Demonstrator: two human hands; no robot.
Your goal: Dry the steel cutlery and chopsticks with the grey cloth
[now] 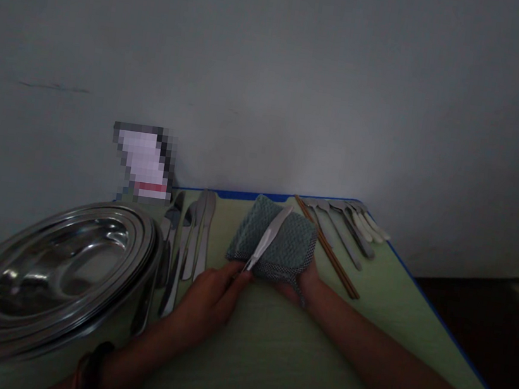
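Note:
My left hand (211,297) is closed round the handle of a table knife (269,237). The knife's blade points up and away, lying against a grey-green knitted dishcloth (289,240). Beneath that cloth is my right hand (307,284), holding it spread out; its fingers are hidden by the fabric. A dark-edged loop or corner of the cloth hangs by the right wrist. Just left of the cloth, several table knives (205,232) lie side by side on the table, handles toward me.
Stacked oval metal trays (62,277) take up the table's left side. Wooden chopsticks (334,258) lie to the right, beside several forks and spoons (347,235), some white-handled. A blurred-out phone-like object (144,160) leans against the wall (274,81). The green table (289,364) has blue edges.

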